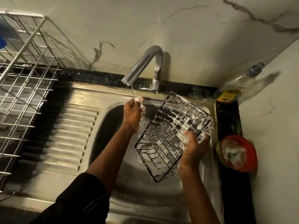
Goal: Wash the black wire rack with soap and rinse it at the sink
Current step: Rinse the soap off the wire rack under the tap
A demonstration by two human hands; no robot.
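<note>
Over the sink (97, 96) basin, the soapy black wire rack (173, 135) is held tilted by the R hand (192, 147), fingers curled round its edge. L hand (134, 110) is placed under the faucet (145, 62) trickle, fingers curled w/ foam; whether anything is held can't be told.

One wide-angle camera on your head is looking forward and steeply down into the sink (72, 126), facing the marbled back wall (178, 21). It is riding close above the basin. Your forearms are reaching in from the bottom edge of the frame, your left hand (132, 110) lying under the tap (145, 62) at the sink's far edge, your right hand (192, 147) gripping the black wire rack (171, 133) toward the sink's right edge. The lens is stretching the steel wire drainer (24, 78) at the sink's left end and taking in the black counter strip (229, 118) and side wall (275, 110) along its right edge.
</note>
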